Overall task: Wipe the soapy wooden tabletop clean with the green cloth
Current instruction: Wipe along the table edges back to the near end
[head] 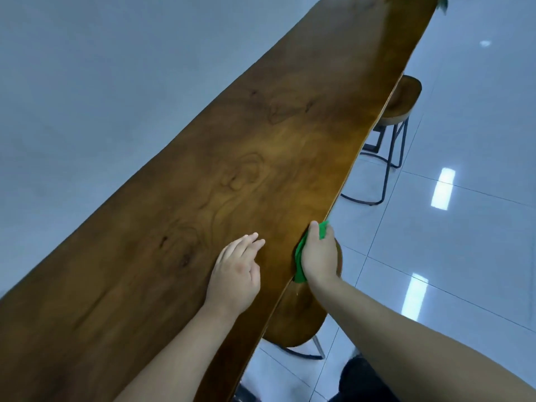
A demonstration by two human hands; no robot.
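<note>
Glossy white tiled floor [464,227] flanking long wooden tabletop [232,169]: right hand [319,256] gripping bunched green cloth [300,256] at near edge, left hand [236,274] resting flat, fingers loosely spread, holding nothing. Risking cloth sliding off edge, missing the surface; no suds discernible.

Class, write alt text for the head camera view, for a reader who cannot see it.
A person's right hand presses a green cloth against the near edge of a long wooden tabletop, while the left hand rests flat on the wood beside it. Two wooden stools stand below the edge on a glossy tiled floor.
</note>
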